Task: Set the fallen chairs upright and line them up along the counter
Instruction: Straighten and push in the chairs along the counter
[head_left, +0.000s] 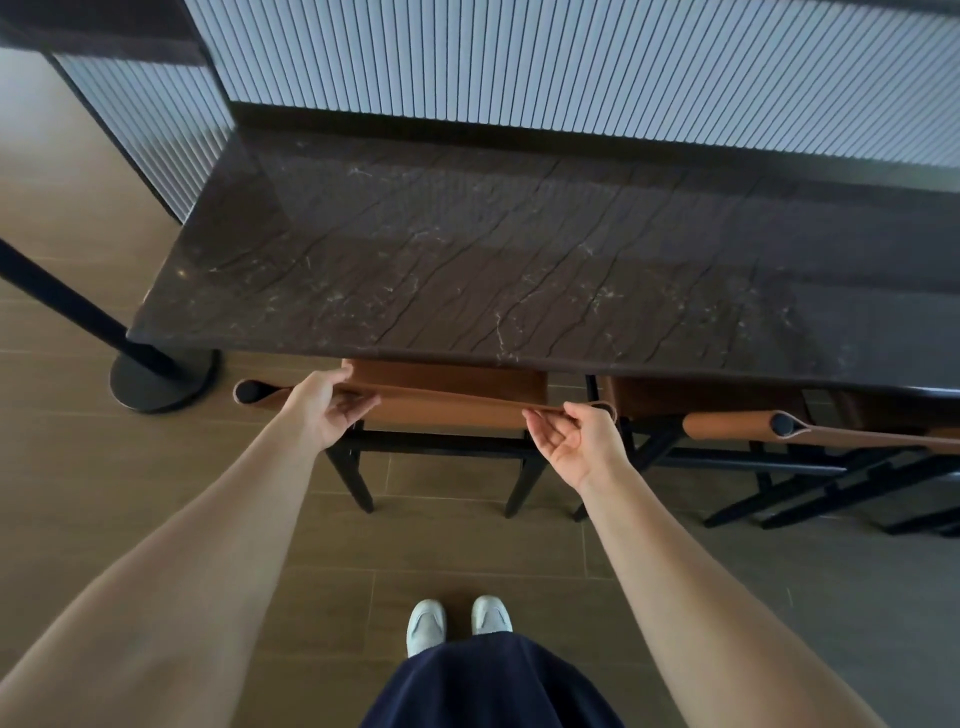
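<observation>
Head view: one chair stands upright on the floor, its seat tucked under the front edge of the dark stone bench. The left grip is curled round the soft leather backrest band near its left post. The right grip pinches the same band close to its right end. A neighbouring chair stands just beside it on the right, also upright, with more dark frames beyond it.

The band itself is probably the main hazard. It looks pliable, so a push or pull through it may only flex the leather, and the frame may twist rather than slide straight. The right post sits very near the neighbour's frame, so a sideways nudge could knock the legs together and spoil the row. Pushing further in could trap knuckles against the bench edge, which lies close above both hands. On the left, the stanchion base is near enough that a wide shift could bump it. Dragging rather than lifting may scrape the floor.
</observation>
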